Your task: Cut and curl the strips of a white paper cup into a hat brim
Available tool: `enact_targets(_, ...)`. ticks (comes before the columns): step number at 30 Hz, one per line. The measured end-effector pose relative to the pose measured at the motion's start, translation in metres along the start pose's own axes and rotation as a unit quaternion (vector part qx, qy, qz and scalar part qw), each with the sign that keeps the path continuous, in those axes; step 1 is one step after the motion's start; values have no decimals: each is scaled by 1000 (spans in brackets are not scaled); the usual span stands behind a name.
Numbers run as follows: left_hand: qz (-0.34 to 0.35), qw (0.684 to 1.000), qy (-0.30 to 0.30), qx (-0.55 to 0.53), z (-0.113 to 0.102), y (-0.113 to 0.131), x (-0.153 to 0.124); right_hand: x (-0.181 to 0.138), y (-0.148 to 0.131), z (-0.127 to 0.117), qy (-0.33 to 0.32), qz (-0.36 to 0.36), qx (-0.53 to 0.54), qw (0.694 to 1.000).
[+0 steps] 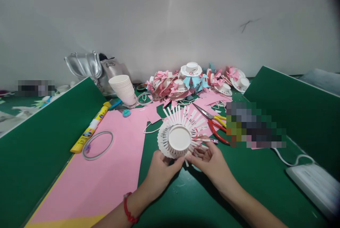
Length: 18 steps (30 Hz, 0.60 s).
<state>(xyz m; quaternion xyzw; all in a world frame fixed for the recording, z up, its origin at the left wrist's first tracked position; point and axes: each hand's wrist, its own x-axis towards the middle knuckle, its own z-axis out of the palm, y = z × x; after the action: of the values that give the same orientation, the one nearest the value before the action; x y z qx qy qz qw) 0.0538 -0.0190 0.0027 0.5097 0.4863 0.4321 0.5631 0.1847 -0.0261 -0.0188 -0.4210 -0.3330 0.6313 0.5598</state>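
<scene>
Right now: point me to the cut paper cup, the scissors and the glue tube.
cut paper cup (179,138), head view, on its round base.
scissors (218,127), head view, on the red handle loop.
glue tube (89,130), head view, on the yellow body.

No legible text anywhere

A white paper cup (179,137), its wall cut into many narrow strips fanned outward like spokes, is held bottom-up above the green counter (239,185). Its round base faces the camera; some strips curl under, upper ones stand straight.
</scene>
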Motion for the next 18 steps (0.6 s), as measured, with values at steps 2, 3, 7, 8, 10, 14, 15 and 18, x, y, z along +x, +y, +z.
enact_targets(2,-4,1000,-5,-6,-1,0,0,0,0,-1,4,9,-2,1000)
enact_targets(3,-5,1000,-6,-7,-1,0,0,1,0,-1,7,12,-4,1000)
enact_targets(7,-14,1000,-10,-7,0,2,0,1,1,-1,6,0,2,1000)
enact_targets(8,-12,1000,-12,-6,0,2,0,1,2,-1,3,-3,0,1000)
enact_targets(10,-6,1000,-19,-3,0,3,0,1,3,0,-3,-10,-16,1000)
enact_targets(14,-10,1000,-1,11,0,3,1,4,-15,-9,-31,-29,-127,991)
enact_targets(15,-10,1000,7,12,-1,2,1,7,-27,-17,-56,-32,-198,978)
enact_targets(18,-8,1000,21,14,-2,0,1,25,-73,-59,-12,-139,-461,876)
